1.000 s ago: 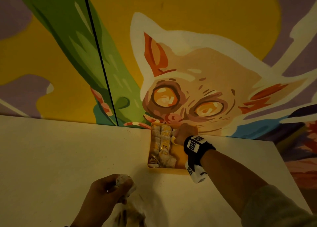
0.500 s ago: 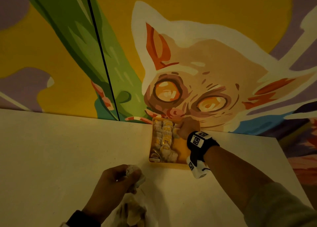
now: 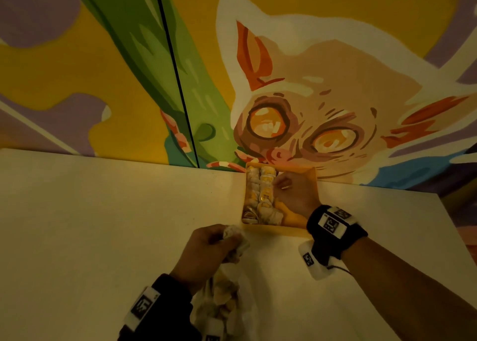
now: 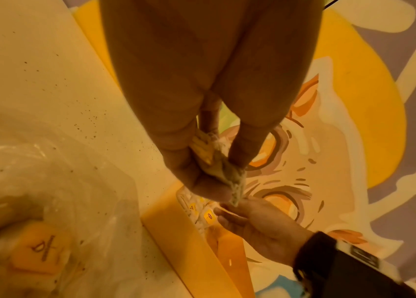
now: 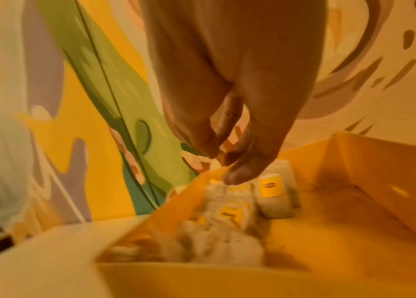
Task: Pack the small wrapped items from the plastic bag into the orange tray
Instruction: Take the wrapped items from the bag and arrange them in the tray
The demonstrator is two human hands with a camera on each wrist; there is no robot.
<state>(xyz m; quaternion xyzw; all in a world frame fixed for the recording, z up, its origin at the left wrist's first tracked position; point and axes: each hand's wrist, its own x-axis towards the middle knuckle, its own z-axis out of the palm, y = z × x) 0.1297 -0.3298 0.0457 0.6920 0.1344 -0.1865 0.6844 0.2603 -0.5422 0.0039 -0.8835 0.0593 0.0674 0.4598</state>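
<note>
Landmark: orange tray [image 3: 316,186], set on the desk [image 3: 103,211] against the mural wall [image 3: 335,56].

Left hand [image 3: 206,247]: just in front of the tray's near left corner, above the plastic bag [image 3: 224,302]. Grip closed on one wrapped item [image 4: 214,161], pinched between thumb and fingertips; crumpled wrapper end hangs below the fingers in the left wrist view.

Right hand [image 3: 294,191]: inside the tray, over its right half. Fingers relaxed and extended toward the packed wrapped items [image 3: 260,193], holding nothing; the right wrist view shows no item between the fingertips [image 5: 240,173].

Tray contents: items in two rough columns along the left side, right portion bare. Bag, nearer the person than the tray, still has several items in it.

Handling, judged: items look light, soft, easily crushed; the wrapper is thin and crinkly. Pinch lightly across the body rather than by the loose twisted end, which could tear or slip. Yellow labels suggest a flat face to lay upward. The bag is limp and needs steadying while drawing items out.
</note>
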